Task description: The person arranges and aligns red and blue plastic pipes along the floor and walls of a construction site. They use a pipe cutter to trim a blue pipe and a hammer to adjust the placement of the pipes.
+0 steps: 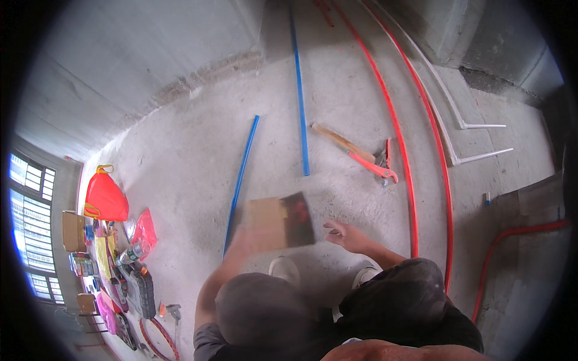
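Note:
My left hand (241, 243), smeared by motion, grips the left side of a brown cardboard box (267, 225). The box hangs blurred in front of my knees; its right part is dark with some red, and whether that is an opening or a printed face I cannot tell. Just right of the box, my right hand (344, 234) is apart from it, fingers spread and holding nothing. On the floor beyond lie a wooden-handled tool (340, 139), its head partly hidden, and a red pipe cutter (373, 167). A short blue pipe (244, 162) passes behind the box.
A longer blue pipe (299, 90) and long red pipes (394, 120) run across the concrete floor. Bent white pipes (460, 123) lie far right. At left are a red bag (106, 195), a plastic bottle (129, 254), a black tool case (142, 289) and several packages.

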A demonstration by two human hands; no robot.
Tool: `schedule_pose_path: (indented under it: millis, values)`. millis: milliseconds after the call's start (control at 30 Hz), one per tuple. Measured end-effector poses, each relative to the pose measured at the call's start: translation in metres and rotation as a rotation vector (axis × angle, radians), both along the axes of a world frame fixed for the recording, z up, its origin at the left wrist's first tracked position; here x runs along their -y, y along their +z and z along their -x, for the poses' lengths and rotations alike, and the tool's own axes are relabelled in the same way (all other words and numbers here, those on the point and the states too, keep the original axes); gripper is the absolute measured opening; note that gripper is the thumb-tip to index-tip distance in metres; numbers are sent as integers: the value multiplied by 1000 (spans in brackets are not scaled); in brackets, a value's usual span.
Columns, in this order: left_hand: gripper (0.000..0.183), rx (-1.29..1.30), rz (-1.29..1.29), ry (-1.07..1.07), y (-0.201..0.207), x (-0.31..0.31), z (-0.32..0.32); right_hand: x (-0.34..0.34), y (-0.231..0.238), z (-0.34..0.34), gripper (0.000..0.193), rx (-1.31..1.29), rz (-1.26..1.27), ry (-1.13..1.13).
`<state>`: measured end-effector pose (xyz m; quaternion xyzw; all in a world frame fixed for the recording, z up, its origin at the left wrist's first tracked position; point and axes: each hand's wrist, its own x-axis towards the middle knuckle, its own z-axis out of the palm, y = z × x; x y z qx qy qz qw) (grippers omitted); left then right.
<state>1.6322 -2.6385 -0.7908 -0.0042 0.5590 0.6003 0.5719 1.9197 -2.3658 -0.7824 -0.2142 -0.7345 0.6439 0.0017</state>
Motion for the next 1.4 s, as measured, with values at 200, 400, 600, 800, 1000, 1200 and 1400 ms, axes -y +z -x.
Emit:
schedule_pose_path:
  millis: [200, 400, 600, 800, 1000, 1200, 1400]
  values:
    - [52, -898, 495, 126, 4, 86, 98, -20, 6, 10, 49, 171, -141, 165]
    - [29, -1455, 798, 170, 46, 51, 109, -109, 84, 57, 49, 229, -570, 486]
    - [22, -1346, 927, 447, -34, 126, 70, -139, 75, 205, 49, 456, -911, 749]
    - [34, -1614, 1082, -19, -100, 160, 56, -81, -26, 244, 57, 372, -688, -137]
    - [34, -1594, 1118, -75, -95, 162, 63, -66, -57, 265, 41, 372, -546, -426]
    - [35, -1503, 1103, -49, -78, 138, 45, -80, -56, 248, 32, 390, -530, -538]
    - [36, -1573, 1136, -30, -107, 159, 62, -98, -52, 232, 30, 332, -518, -708]
